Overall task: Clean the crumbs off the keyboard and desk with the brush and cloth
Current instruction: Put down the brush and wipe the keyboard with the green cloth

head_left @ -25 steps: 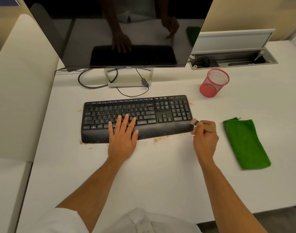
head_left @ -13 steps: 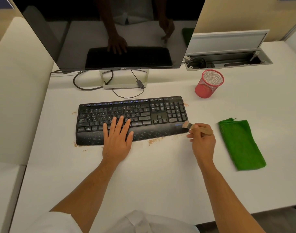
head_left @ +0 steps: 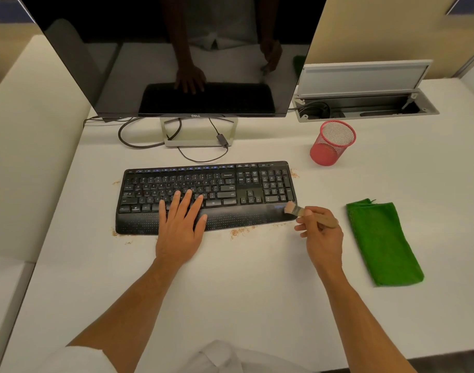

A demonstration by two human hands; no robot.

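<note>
Now, left hand (head_left: 179,232): flat with straight fingers, pressing on the keyboard (head_left: 207,196).
Right hand (head_left: 322,235): fingers curled round the brush (head_left: 308,213); bristles touch the keyboard's near right corner.
Cloth (head_left: 382,243): just right of that hand.
Red cup (head_left: 332,142): beyond the right hand, inside too hard to see.
Crumbs (head_left: 239,231): between both hands.

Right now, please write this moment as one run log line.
left hand: flat on keyboard | right hand: brush at its right corner | cloth: unused | crumbs: remain
</note>
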